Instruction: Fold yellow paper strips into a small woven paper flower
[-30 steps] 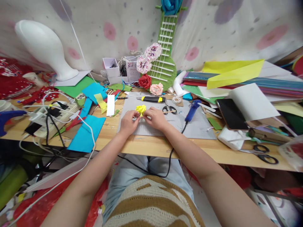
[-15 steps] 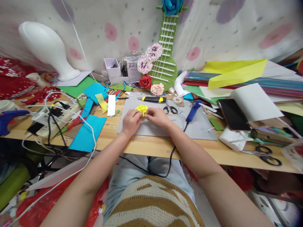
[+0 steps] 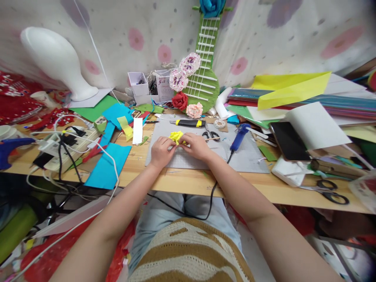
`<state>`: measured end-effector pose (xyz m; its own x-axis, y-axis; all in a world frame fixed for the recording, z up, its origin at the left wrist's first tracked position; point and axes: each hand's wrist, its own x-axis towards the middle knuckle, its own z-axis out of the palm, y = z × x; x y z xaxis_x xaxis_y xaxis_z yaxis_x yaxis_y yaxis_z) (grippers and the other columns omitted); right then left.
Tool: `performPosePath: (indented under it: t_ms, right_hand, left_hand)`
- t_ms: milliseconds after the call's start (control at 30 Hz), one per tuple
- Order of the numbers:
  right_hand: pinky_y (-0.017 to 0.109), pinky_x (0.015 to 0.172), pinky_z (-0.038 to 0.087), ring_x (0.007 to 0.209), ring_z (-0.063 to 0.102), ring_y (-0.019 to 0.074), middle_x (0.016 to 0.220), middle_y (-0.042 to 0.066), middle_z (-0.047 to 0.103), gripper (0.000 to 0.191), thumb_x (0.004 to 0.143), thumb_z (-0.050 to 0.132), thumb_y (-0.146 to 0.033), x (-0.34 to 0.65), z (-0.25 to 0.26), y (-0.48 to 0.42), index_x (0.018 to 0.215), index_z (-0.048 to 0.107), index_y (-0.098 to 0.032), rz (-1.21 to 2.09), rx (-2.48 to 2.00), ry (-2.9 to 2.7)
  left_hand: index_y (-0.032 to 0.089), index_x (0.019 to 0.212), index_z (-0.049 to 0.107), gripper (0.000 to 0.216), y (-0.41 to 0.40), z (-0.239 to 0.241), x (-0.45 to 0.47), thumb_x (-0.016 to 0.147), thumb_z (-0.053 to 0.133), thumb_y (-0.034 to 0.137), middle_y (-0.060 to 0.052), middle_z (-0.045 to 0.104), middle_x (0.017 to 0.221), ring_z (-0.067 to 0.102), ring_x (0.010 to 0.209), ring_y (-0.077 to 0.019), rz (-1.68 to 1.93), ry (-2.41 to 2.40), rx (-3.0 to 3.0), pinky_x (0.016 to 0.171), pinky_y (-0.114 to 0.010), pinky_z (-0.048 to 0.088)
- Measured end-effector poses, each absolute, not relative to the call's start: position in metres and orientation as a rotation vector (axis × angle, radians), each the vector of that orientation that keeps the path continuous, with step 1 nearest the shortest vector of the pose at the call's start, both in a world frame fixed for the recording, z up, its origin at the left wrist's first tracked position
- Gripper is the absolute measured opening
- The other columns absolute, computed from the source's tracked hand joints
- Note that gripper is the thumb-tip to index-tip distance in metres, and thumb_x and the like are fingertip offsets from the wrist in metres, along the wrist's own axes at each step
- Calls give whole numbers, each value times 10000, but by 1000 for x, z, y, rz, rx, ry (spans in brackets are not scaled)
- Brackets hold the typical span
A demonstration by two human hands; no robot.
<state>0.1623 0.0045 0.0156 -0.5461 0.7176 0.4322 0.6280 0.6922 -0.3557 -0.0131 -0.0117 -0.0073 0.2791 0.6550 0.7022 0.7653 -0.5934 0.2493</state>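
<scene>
A ruffled yellow paper flower [image 3: 176, 136] is held between both hands over the grey cutting mat [image 3: 188, 159]. My left hand [image 3: 162, 150] pinches its lower left side, fingers closed. On the right side, my right hand [image 3: 195, 146] grips it with thumb and fingertips, partly covering the petals. A thin wooden stick [image 3: 212, 138] shows just beyond my right hand. Behind the flower lie a yellow-and-black utility knife [image 3: 190, 123], small black-handled scissors [image 3: 215, 136] and a roll of white tape [image 3: 219, 124]. To the right rests a blue glue gun [image 3: 240, 138].
A green paper guitar [image 3: 205, 84] with paper flowers stands at the back. Blue paper [image 3: 108, 165], a power strip [image 3: 72, 147] and cables crowd the left. A phone [image 3: 289, 141], larger scissors [image 3: 331, 192] and paper stacks lie right. A black cord [image 3: 212, 199] hangs over the front edge.
My fingers have shifted slightly around the yellow flower, the right ones now covering more of its edge. The thin stick now tilts upward beside my right hand. The view has moved a little.
</scene>
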Motion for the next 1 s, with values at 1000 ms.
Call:
performPosePath:
  t_ms: [1000]
  right_hand:
    - [217,590,357,624,522,111,694,-4,627,113,770,556,-283,166,27,14,749,615,-189,488,-1283,-1949]
  left_hand:
    - [192,898,548,117,12,16,-5,784,563,210,-20,656,824,588,778,-172,-1164,-1423,-2444,704,-304,408]
